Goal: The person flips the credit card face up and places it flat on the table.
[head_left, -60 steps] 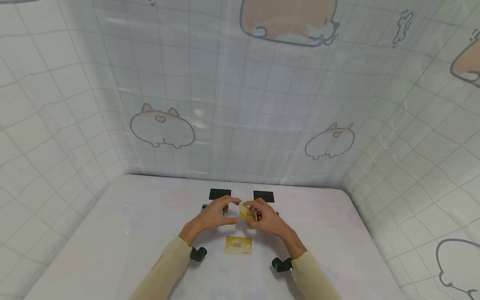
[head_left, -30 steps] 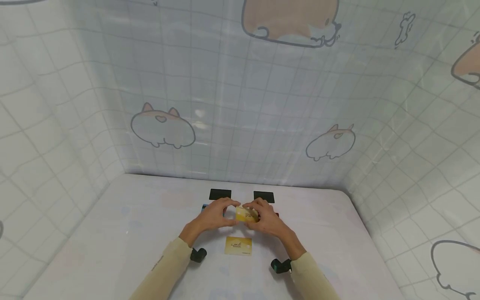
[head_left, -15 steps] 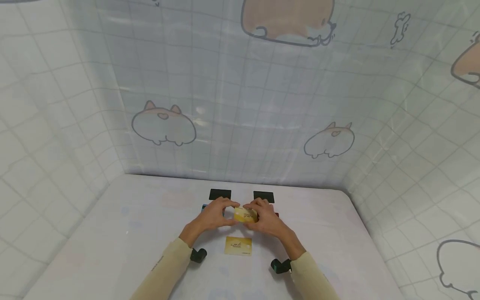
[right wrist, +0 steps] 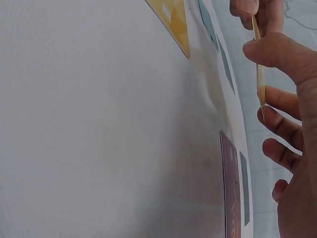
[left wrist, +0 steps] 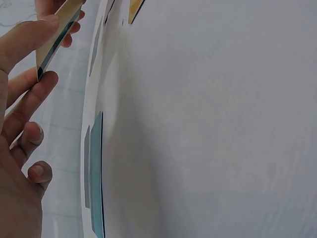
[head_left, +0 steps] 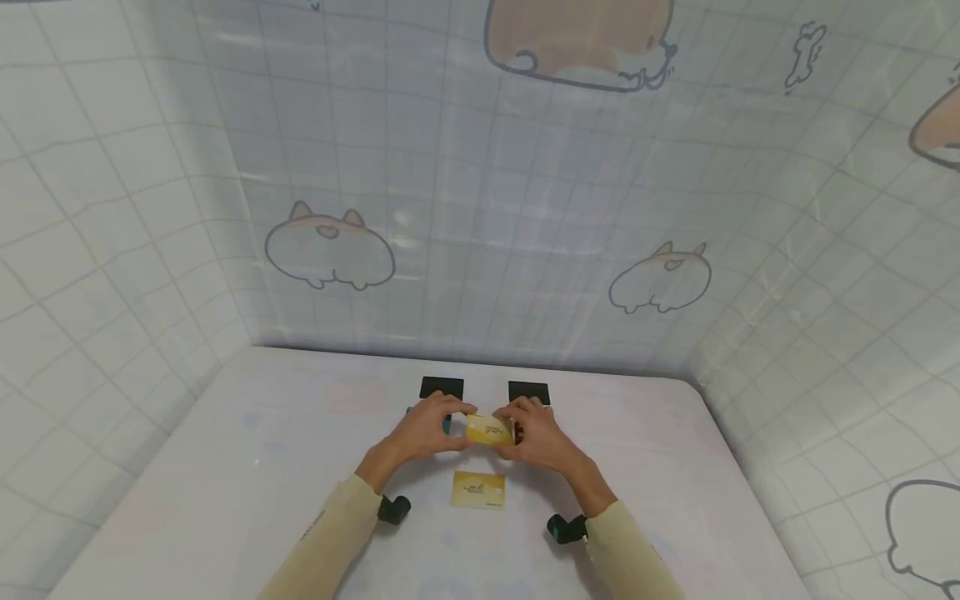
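Observation:
A yellow bank card (head_left: 487, 429) is held up off the table between my two hands. My left hand (head_left: 423, 430) pinches its left end between thumb and fingers. At the right end, my right hand (head_left: 537, 435) grips it the same way. The left wrist view shows a dark stripe along the edge of this card (left wrist: 58, 42); the right wrist view shows the card (right wrist: 260, 74) nearly edge-on. Nearer the body, a second yellow card (head_left: 477, 490) lies flat on the table.
Two black rectangular pieces (head_left: 442, 387) lie side by side at the back. A teal card (left wrist: 97, 183) is beneath the left hand and a dark red card (right wrist: 231, 188) beneath the right. The white table (head_left: 315, 500) ends at a patterned curtain (head_left: 480, 208).
Two seconds ago the card stood angled in the right hand, apart from the left fingers. It has turned to face the head camera and moved left; the left hand now pinches it too.

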`<state>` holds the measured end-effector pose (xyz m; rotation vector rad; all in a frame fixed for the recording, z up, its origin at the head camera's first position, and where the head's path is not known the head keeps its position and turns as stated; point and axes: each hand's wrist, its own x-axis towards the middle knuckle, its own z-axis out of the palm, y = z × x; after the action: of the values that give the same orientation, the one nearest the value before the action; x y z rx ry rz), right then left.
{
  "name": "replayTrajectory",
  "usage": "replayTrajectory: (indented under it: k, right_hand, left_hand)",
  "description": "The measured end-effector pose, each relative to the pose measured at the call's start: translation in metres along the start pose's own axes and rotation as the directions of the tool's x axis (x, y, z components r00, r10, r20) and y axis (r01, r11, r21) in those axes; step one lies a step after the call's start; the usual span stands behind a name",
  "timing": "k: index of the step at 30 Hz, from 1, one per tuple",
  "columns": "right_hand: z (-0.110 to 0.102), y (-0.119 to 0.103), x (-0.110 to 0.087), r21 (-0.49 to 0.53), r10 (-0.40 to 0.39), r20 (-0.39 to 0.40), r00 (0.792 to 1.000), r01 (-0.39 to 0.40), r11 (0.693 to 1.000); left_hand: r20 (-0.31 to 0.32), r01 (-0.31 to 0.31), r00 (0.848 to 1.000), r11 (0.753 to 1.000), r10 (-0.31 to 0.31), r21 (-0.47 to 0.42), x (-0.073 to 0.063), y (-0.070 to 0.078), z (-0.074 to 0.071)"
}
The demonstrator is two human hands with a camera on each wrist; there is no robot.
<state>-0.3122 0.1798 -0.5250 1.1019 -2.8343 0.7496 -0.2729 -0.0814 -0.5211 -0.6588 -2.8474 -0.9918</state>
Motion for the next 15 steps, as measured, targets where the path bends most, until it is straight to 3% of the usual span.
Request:
replayTrajectory:
  k: [7, 15]
  right_hand:
    - [0.0018, 0.006, 0.002, -0.022, -0.001, -0.004, 1.0, 0.0, 1.0]
    - [0.0042, 0.0112, 0.005, 0.043, 0.017, 0.033, 0.999, -0.018, 0.999]
  left_hand:
    - [-0.001, 0.015, 1.0, 0.999, -0.015, 0.04, 0.0018, -0.0039, -0.0014]
    - [-0.006, 0.017, 1.0, 0.997, -0.017, 0.078, 0.0026, -0.0081, -0.0028]
